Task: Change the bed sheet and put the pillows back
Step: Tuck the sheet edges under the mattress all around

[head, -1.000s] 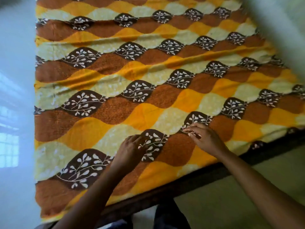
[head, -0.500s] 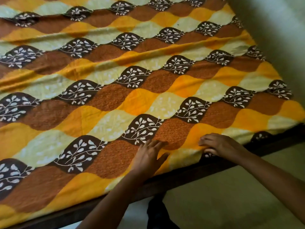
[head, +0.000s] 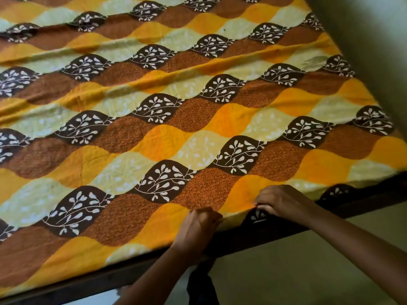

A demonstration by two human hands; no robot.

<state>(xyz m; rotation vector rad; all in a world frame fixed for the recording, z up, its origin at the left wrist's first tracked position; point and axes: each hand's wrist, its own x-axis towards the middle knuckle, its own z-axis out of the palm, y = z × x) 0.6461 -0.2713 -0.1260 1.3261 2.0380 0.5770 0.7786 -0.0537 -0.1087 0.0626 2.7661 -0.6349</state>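
Both hands sit close together at the bed's near edge. The left hand has its fingers curled into the cloth, and the right hand pinches a small fold just beside it. The bed sheet is spread over the bed and runs away from them to the far edge, with long creases lying parallel to the near edge. The right hand is nearer the near right corner. The hem hangs directly below the hands, above the dark bed frame, so the tuck probably goes downward there. No pillows are in view.
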